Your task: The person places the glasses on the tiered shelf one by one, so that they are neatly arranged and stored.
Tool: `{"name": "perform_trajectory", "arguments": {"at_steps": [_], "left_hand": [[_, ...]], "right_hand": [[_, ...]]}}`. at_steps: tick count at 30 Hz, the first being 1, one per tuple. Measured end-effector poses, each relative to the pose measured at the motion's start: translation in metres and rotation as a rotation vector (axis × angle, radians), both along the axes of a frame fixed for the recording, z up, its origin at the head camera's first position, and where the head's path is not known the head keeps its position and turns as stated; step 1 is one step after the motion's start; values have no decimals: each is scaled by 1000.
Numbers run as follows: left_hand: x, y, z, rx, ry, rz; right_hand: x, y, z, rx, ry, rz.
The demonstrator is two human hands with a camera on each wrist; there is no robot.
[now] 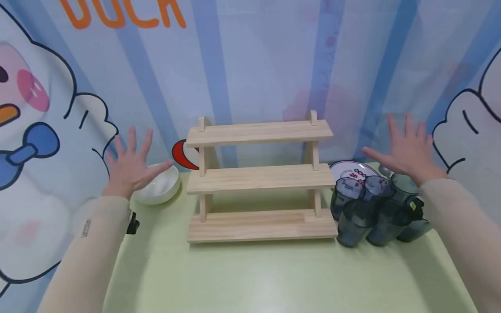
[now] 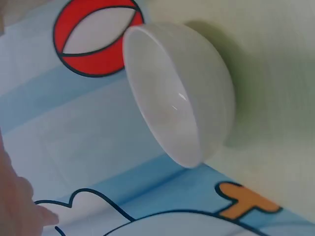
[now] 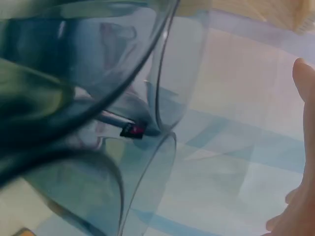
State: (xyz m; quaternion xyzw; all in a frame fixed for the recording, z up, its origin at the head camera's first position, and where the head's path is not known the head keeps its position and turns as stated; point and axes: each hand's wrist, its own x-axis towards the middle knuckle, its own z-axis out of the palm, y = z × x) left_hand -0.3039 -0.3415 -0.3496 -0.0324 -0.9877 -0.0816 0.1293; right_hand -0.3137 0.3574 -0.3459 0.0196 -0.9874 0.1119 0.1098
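Note:
My left hand [image 1: 131, 167] is spread with straight fingers in the air, holding nothing. Just beside and below it, a white bowl [image 1: 161, 187] stands on the table; in the left wrist view the bowl [image 2: 211, 93] is seen from close by. On the other side, my right hand [image 1: 409, 150] is likewise spread and holds nothing. Beneath it stand several dark, see-through cups [image 1: 356, 221], bunched together. The right wrist view shows cup rims [image 3: 162, 73] close up, apart from the right hand [image 3: 307, 147]. A patterned plate [image 1: 348, 169] is partly hidden behind the cups.
A three-tier wooden shelf [image 1: 260, 177] stands mid-table between the hands, close to the cups on its right. The pale green table [image 1: 258, 278] reaches back to a blue striped cloth [image 1: 258, 78] with cartoon prints.

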Motion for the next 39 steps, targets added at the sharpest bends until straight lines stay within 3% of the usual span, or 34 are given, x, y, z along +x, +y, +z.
{"name": "perform_trajectory", "arguments": {"at_steps": [7,13,20,24,33,39], "left_hand": [[14,15,-7,168,-30,-58],[30,32,-15,299,-59,-135],[32,49,-34,459,-70,-238],[32,56,-43,545,-102,-276],[34,69,-60,772,-237,-256],[30,73,-72,867,-264,-243]], "right_hand": [[26,16,6,-44,29,49],[53,26,-2,-94,55,16],[81,37,-18,-139,89,61],[89,36,-25,-166,95,57],[115,46,-60,-243,123,59],[138,49,-88,-416,80,39]]}}
